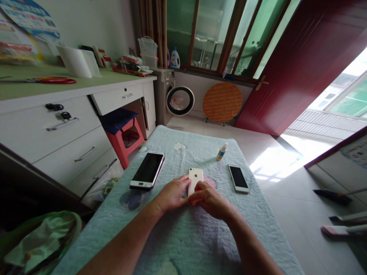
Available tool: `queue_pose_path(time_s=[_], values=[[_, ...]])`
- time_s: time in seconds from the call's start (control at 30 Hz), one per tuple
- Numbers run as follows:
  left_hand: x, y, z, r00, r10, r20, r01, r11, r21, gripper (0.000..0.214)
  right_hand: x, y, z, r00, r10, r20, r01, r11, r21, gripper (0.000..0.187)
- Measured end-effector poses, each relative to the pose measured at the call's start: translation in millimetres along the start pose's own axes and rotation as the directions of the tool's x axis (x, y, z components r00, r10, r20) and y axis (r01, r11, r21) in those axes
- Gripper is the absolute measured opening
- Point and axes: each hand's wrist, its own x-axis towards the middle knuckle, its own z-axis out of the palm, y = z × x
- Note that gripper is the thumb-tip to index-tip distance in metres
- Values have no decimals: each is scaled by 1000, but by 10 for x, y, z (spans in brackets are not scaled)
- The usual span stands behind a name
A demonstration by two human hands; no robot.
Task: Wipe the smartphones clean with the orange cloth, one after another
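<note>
A small white phone (195, 178) lies face down in the middle of a light blue quilted cloth (183, 236), its back logo showing. My left hand (171, 194) grips its near left edge with curled fingers. My right hand (208, 198) closes on its near right corner, and something small and orange shows under its fingers. A larger white phone (148, 169) lies screen up to the left. Another white phone (238, 178) lies screen up to the right. A small spray bottle (221, 151) stands tilted behind them.
A white desk with drawers (65, 126) runs along the left, with a red stool (123, 131) under it. A green plastic bag (40, 240) sits at lower left. A washing machine (174, 97), a round folded table (222, 102) and a dark red door (304, 65) stand beyond.
</note>
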Motion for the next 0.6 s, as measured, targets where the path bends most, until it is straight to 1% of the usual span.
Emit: queue_pose_path(time_s=[0.13, 0.2, 0.33, 0.43, 0.53, 0.6], values=[[-6, -38, -31, 998, 6, 70, -6, 1000, 4, 58, 5, -6, 3, 1000, -11, -1, 11, 1000, -1, 29], [-5, -44, -38, 996, 0, 84, -1, 1000, 12, 55, 9, -11, 11, 1000, -22, -9, 22, 1000, -8, 28], [-2, -10, -40, 999, -8, 51, 10, 1000, -21, 43, -6, -21, -4, 1000, -22, -4, 22, 1000, -3, 27], [-4, 37, -40, 998, -55, 35, 56, 998, -21, 33, -34, -3, -61, 999, 26, 27, -27, 999, 40, 27], [-7, 65, -37, 995, -91, 33, 91, 996, -9, 33, -64, 56, -131, 996, 49, 69, -56, 993, 100, 35], [-9, 66, -36, 995, -94, 32, 94, 996, -8, 35, -76, 102, -163, 996, 49, 76, -58, 991, 116, 37]])
